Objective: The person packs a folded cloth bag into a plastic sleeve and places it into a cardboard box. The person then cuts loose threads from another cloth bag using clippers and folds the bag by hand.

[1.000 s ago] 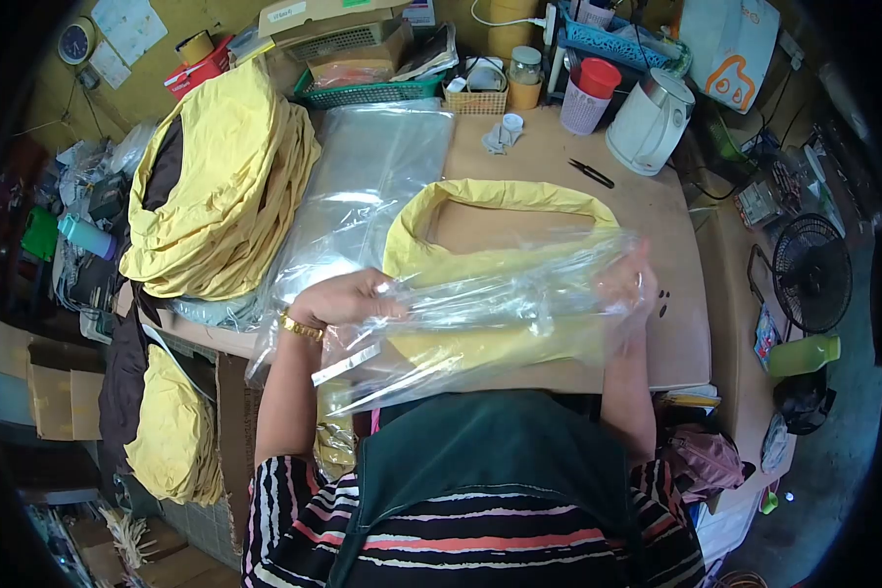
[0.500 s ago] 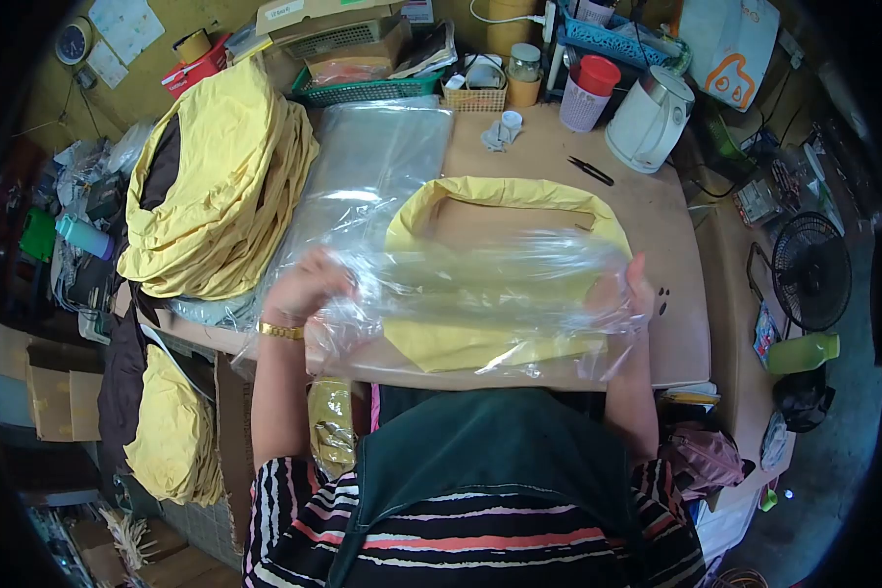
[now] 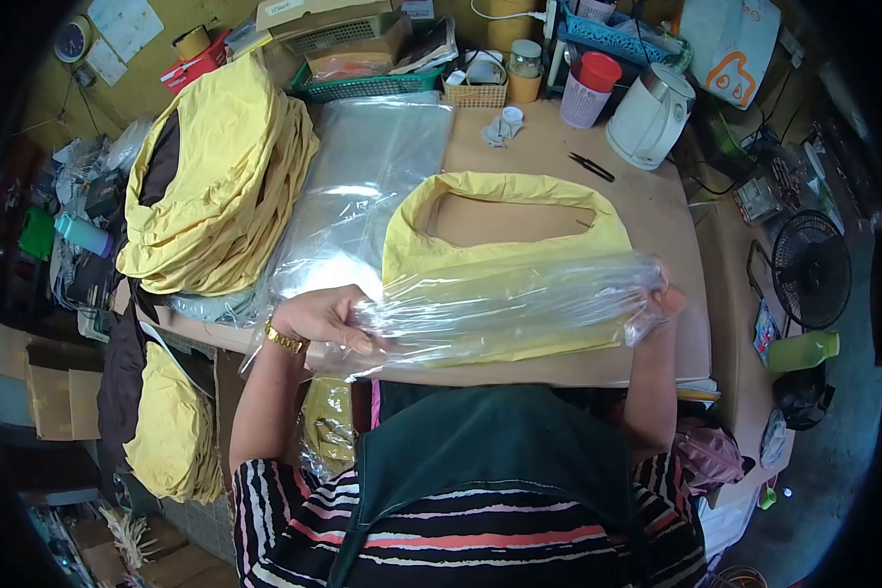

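Head view: clock directions run from the yellow cloth [image 3: 429, 257] as hub, twelve at the top.
Yellow cloth: flat on the brown tabletop [image 3: 539, 147], with a long opening toward twelve and a broad lower part toward six.
Clear plastic: a thin, creased plastic bag [image 3: 505, 306] stretched between both hands, over the cloth's lower part; whether the two touch, I cannot tell.
Left hand: this hand [image 3: 325, 319] is between eight and nine, its fingers gripping the near end of the plastic; a gold-coloured band [image 3: 284, 337] circles the wrist.
Right hand: this hand [image 3: 668, 297] is just past three, fingers curled and closed on the bunched other end, partly veiled by plastic.
Plastic stack: flat clear sheets [image 3: 382, 167] toward ten to eleven, just beside the cloth.
Yellow pile: heaped yellow cloths [image 3: 235, 137] near ten, left of the sheets.
Toward one: a small black tool [image 3: 591, 168] on the tabletop; beyond it, a red cup [image 3: 599, 72].
Between one and two: a white kettle [image 3: 647, 118], upright.
Toward three: a black fan [image 3: 811, 272], well apart.
Toward six: the person's dark green apron [image 3: 500, 441].
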Motion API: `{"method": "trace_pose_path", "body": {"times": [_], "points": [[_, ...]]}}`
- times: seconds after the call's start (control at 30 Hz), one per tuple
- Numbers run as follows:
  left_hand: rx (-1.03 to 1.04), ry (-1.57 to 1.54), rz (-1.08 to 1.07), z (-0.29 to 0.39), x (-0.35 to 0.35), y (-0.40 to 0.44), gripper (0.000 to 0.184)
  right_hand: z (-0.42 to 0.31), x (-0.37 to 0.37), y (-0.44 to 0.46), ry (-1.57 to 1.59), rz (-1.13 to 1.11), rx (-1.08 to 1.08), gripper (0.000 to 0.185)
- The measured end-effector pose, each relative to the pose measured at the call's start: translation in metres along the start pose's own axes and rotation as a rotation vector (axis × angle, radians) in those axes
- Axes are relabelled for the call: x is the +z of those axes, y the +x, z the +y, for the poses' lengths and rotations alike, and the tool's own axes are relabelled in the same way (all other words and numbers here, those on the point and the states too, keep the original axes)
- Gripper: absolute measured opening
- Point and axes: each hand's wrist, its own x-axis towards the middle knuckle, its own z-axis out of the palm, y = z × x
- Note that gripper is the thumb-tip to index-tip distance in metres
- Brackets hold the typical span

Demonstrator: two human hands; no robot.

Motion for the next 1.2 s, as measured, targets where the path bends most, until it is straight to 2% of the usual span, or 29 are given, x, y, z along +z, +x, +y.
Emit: {"method": "trace_pose_path", "body": {"times": [0.07, 0.1, 0.17, 0.2, 0.27, 0.3, 0.33, 0.4, 0.43, 0.47, 0.5, 0.57, 0.6, 0.63, 0.67, 0.7, 0.77, 0.8, 0.87, 0.9, 0.93, 0.97, 1.0, 1.07, 1.1, 1.17, 1.2], "points": [[-0.226, 0.039, -0.047, -0.001, -0.003, -0.002, 0.065, -0.008, -0.014, 0.002, -0.206, -0.248, 0.092, 0.068], [0.182, 0.24, -0.029, -0.002, 0.002, 0.001, 0.056, -0.018, -0.011, 0.008, -0.205, -0.248, 0.091, 0.068], [0.478, 0.762, 0.049, 0.023, 0.016, -0.005, 0.04, -0.043, 0.003, 0.026, -0.687, -0.488, 0.36, 0.074], [0.621, 1.007, 0.147, 0.036, 0.023, -0.008, 0.033, -0.046, 0.006, 0.029, -0.689, -0.485, 0.357, 0.074], [-0.06, 0.69, 0.25, 0.044, 0.027, -0.025, 0.037, -0.051, 0.022, 0.034, -0.725, -0.349, 0.177, 0.074], [-0.099, 0.617, 0.448, 0.048, 0.026, -0.033, 0.058, -0.055, 0.036, 0.037, -0.738, -0.302, 0.116, 0.074], [-0.095, 0.622, 0.443, 0.054, 0.033, -0.027, 0.058, -0.056, 0.071, 0.041, -0.476, -0.208, -0.028, 0.059], [0.773, -0.106, 0.991, 0.06, 0.055, -0.005, 0.052, -0.04, 0.109, 0.052, -0.353, -0.02, -0.213, 0.038], [0.852, -0.288, 0.98, 0.054, 0.063, -0.002, 0.048, -0.019, 0.064, 0.06, -0.677, 0.099, -0.206, 0.036], [0.763, -0.292, 1.136, 0.033, 0.065, 0.021, 0.049, 0.003, 0.019, 0.069, -0.997, 0.217, -0.167, 0.035], [0.739, -0.262, 1.182, 0.02, 0.082, 0.049, 0.055, 0.016, 0.097, 0.056, -1.093, 0.087, -0.218, 0.038], [0.734, -0.005, 1.129, -0.001, 0.121, 0.097, 0.069, 0.09, 0.118, 0.028, -1.351, -0.098, -0.228, 0.046], [0.644, 0.232, 1.062, -0.009, 0.129, 0.112, 0.077, 0.107, 0.135, 0.017, -1.739, -0.311, -0.176, 0.05], [0.457, 0.646, 1.036, -0.019, 0.129, 0.122, 0.071, 0.113, 0.14, 0.011, -2.112, -0.544, -0.099, 0.053], [0.26, 1.054, 0.982, -0.028, 0.127, 0.133, 0.067, 0.108, 0.131, 0.007, -2.121, -0.519, -0.084, 0.053], [0.258, 1.122, 1.003, -0.038, 0.12, 0.139, 0.055, 0.102, 0.118, 0.002, -2.118, -0.427, -0.094, 0.056], [0.266, 1.178, 0.994, -0.057, 0.096, 0.144, 0.056, 0.073, 0.093, -0.006, -2.186, -0.224, -0.176, 0.069], [0.264, 1.228, 1.003, -0.061, 0.087, 0.143, 0.057, 0.061, 0.076, -0.012, -2.185, -0.222, -0.178, 0.069], [0.277, 1.19, 0.992, -0.046, 0.076, 0.151, 0.056, 0.053, 0.048, -0.022, -2.261, 0.057, 0.031, 0.073], [0.224, 1.128, 1.005, -0.032, 0.077, 0.156, 0.055, 0.058, 0.048, -0.025, -2.257, 0.059, 0.035, 0.073], [0.176, 1.065, 1.021, -0.019, 0.081, 0.161, 0.055, 0.064, 0.05, -0.025, -2.27, 0.153, 0.066, 0.074], [0.215, 1.162, 1.013, -0.01, 0.093, 0.17, 0.055, 0.069, 0.051, -0.025, -2.283, 0.243, 0.096, 0.076], [0.239, 1.197, 0.984, 0.002, 0.112, 0.179, 0.06, 0.076, 0.053, -0.026, -2.285, 0.238, 0.097, 0.076], [0.292, 1.201, 0.952, -0.012, 0.122, 0.205, 0.058, 0.088, 0.055, -0.03, -2.271, 0.348, 0.039, 0.077], [0.291, 1.199, 0.958, -0.024, 0.115, 0.212, 0.058, 0.081, 0.06, -0.039, -2.273, 0.343, 0.034, 0.077], [0.376, 1.192, 0.936, -0.041, 0.097, 0.217, 0.056, 0.048, 0.069, -0.06, -2.019, -0.086, 0.167, 0.069], [0.38, 1.199, 0.934, -0.039, 0.095, 0.211, 0.056, 0.033, 0.062, -0.064, -2.017, -0.079, 0.16, 0.069]]}}
